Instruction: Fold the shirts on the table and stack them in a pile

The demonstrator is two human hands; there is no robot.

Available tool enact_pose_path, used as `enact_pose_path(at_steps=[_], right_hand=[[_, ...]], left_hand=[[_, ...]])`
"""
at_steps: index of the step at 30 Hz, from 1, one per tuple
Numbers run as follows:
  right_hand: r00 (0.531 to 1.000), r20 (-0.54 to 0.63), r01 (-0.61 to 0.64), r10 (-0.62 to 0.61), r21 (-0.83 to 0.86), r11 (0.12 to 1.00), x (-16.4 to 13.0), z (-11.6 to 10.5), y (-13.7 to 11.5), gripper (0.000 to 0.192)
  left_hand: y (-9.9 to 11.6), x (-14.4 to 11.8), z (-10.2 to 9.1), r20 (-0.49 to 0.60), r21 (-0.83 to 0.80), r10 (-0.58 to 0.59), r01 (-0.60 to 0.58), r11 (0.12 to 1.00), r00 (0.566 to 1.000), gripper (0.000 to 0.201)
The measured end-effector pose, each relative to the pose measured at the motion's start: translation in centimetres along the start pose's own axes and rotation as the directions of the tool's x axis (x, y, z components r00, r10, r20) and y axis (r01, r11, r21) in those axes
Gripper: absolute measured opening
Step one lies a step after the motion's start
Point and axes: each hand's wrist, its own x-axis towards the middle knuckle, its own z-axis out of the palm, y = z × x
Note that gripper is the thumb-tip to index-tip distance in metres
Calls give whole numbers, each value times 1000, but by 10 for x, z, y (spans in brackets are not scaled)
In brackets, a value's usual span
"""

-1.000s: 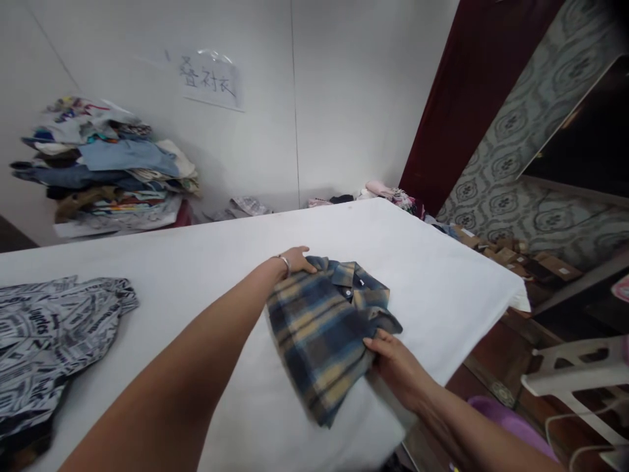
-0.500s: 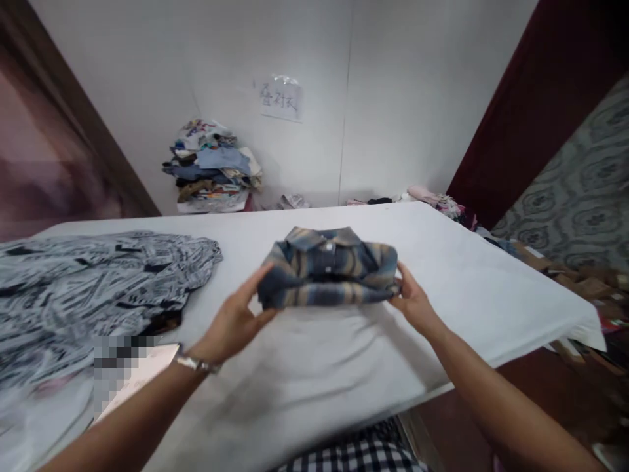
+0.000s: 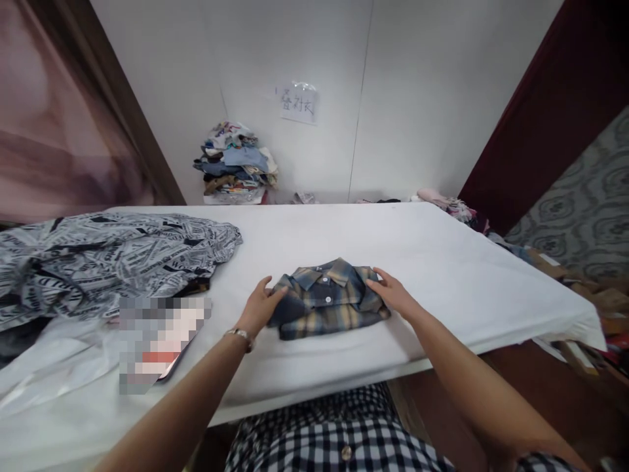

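Note:
A folded blue and tan plaid shirt lies collar up near the front of the white table. My left hand rests on the shirt's left edge, fingers spread over the cloth. On the right side, my right hand lies flat on the shirt by the collar. Both hands press on the shirt rather than grip it.
A crumpled grey printed garment lies at the table's left, with a blurred flat object and clear plastic in front of it. A pile of folded clothes stands against the back wall under a paper sign. Boxes clutter the floor at right.
The shirt, held up between both hands half a second ago, now lies flat on the table. My hands have come down onto its two sides. The view has swung left.

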Motion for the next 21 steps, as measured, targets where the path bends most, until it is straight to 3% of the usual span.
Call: enact_pose_path(at_steps=[3, 6, 11, 13, 17, 21], right_hand=[[991, -72, 123, -113, 162, 979, 1, 5, -4, 64], [981, -101, 190, -166, 316, 930, -13, -6, 2, 63], [1000, -17, 20, -17, 182, 983, -26, -26, 32, 57], [1000, -26, 2, 1, 115, 993, -21, -27, 38, 59], [994, -97, 44, -51, -75, 996, 0, -20, 27, 61], [984, 39, 177, -174, -102, 979, 18, -4, 11, 48]], left_hand=[[10, -3, 8, -113, -35, 181, -186, 982, 977, 60], [11, -23, 3, -149, -13, 337, -343, 939, 929, 59], [-14, -49, -9, 12, 262, 165, -162, 951, 986, 58], [-18, -47, -10, 19, 294, 163, -161, 942, 986, 56], [-4, -30, -5, -46, 362, 225, -193, 912, 973, 58], [16, -15, 6, 39, 450, 210, -205, 869, 977, 49]])
